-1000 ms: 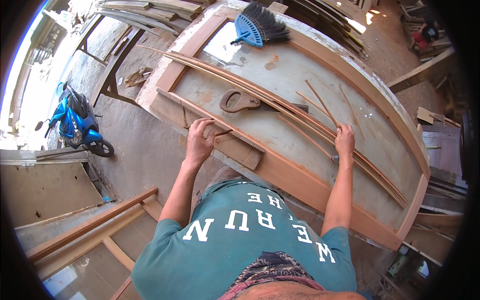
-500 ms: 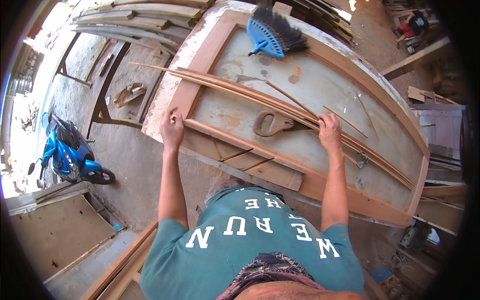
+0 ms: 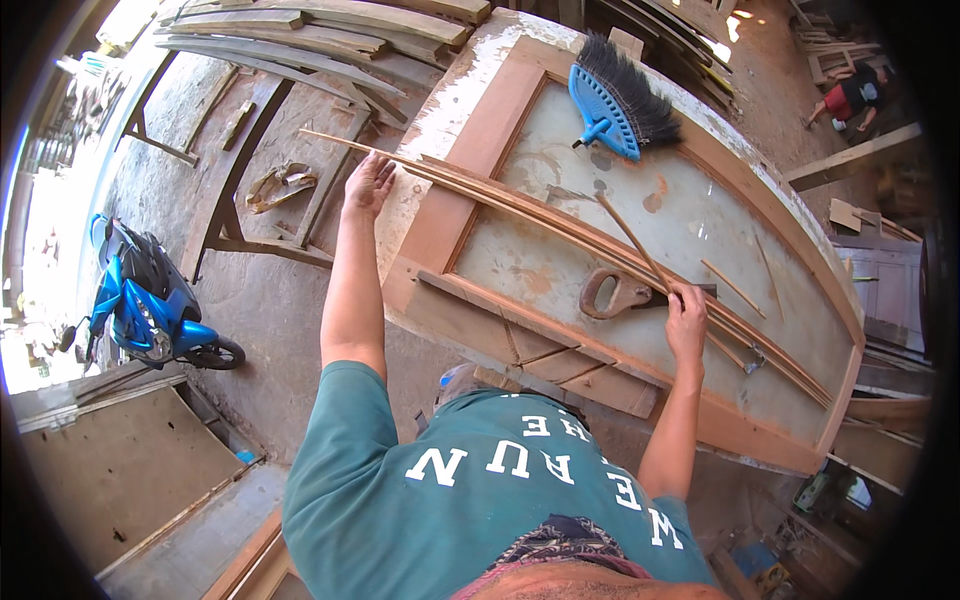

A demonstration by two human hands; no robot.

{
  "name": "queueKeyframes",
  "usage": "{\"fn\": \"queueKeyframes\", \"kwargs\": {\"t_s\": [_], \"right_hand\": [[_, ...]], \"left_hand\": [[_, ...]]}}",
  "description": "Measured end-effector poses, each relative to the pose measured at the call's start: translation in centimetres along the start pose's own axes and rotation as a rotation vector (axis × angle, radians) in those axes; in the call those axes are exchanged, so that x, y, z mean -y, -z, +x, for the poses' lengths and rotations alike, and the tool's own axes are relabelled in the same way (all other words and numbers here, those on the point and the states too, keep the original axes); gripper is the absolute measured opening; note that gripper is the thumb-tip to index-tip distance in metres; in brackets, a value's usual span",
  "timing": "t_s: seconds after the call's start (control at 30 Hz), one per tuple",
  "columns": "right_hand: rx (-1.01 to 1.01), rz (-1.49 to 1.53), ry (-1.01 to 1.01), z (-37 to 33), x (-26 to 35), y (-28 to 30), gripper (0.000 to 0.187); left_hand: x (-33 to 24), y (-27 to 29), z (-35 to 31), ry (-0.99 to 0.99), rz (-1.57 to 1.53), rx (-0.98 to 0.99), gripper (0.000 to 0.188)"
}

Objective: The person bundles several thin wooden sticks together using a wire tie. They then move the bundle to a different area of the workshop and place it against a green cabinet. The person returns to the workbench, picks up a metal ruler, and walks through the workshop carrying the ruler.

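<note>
Head view: a big wooden door frame (image 3: 470,190) lies flat on a workbench over a dusty concrete floor, a blue broom head (image 3: 615,100) near its far end and a blue motorbike (image 3: 140,300) parked off to the left. Long thin wooden strips (image 3: 560,225) run across the panel beside a handsaw (image 3: 625,293). Left hand (image 3: 368,185) stretches out, fingers spread, palm on the strips' far end. Right hand (image 3: 686,315) presses flat on the strips by the saw handle, not gripping.

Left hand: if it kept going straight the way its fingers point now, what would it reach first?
The left hand points up and away along the thin wooden strips. Just past their tips probably lie the stacked planks, though depth is hard to judge.
</note>
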State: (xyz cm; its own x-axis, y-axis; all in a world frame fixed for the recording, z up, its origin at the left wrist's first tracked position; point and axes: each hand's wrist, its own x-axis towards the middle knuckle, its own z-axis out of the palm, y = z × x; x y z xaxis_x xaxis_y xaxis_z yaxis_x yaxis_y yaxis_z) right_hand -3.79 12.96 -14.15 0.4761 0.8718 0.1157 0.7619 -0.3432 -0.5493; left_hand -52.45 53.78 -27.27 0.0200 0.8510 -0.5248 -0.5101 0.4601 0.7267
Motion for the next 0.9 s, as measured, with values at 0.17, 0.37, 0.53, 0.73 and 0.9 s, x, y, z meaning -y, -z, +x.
{"fn": "queueKeyframes", "kwargs": {"t_s": [0.17,0.37,0.53,0.73,0.9], "right_hand": [[-0.006,0.017,-0.122,-1.0,-0.4,0.3,0.018],[-0.085,0.028,-0.143,-2.5,-1.7,1.1,0.017],[-0.158,0.047,-0.180,-4.1,-5.2,2.8,0.019],[-0.293,-0.172,-0.170,-7.5,-10.0,7.6,0.016],[-0.279,-0.283,-0.178,-8.5,-14.5,10.8,0.014]], "left_hand": [[0.7,-0.8,1.4,-0.032,-0.161,0.077,0.028],[1.9,-1.2,3.3,-0.042,-0.074,0.002,0.016],[2.3,2.0,6.7,-0.074,-0.066,0.319,0.011],[-0.9,2.6,5.5,-0.511,0.564,-0.363,0.038],[0.1,-9.0,-2.3,-0.764,0.865,-0.222,0.033]]}}
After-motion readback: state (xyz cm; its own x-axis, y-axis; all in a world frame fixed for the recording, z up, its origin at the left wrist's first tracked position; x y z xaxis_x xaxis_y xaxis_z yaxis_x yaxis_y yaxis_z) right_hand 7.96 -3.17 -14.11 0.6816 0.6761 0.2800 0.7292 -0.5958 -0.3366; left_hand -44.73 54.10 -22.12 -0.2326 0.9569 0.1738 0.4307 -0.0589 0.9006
